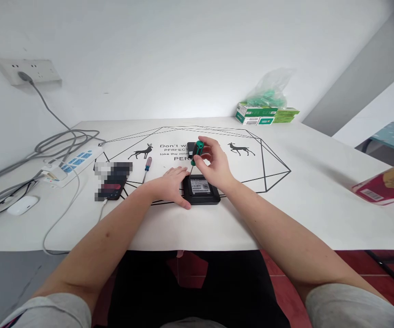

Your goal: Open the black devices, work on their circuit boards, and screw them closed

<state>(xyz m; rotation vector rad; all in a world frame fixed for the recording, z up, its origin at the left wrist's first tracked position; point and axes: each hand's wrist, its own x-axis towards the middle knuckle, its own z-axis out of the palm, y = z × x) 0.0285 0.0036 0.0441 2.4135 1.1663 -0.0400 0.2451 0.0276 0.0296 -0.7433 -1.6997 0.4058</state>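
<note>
A flat black box-like device with a white printed label lies on the table in front of me. My left hand braces its left side, thumb at the near corner and fingers by the far corner. In my right hand is a screwdriver with a green and black handle, its shaft pointing down at the device's far left corner. The tip is too small to make out. Just behind, a small black piece with a pale label is partly hidden by the screwdriver handle.
Left of my hands lie a second screwdriver, a phone on a cable, a power strip, glasses and a white earbud case. Green-white boxes stand at the back; a red package is far right.
</note>
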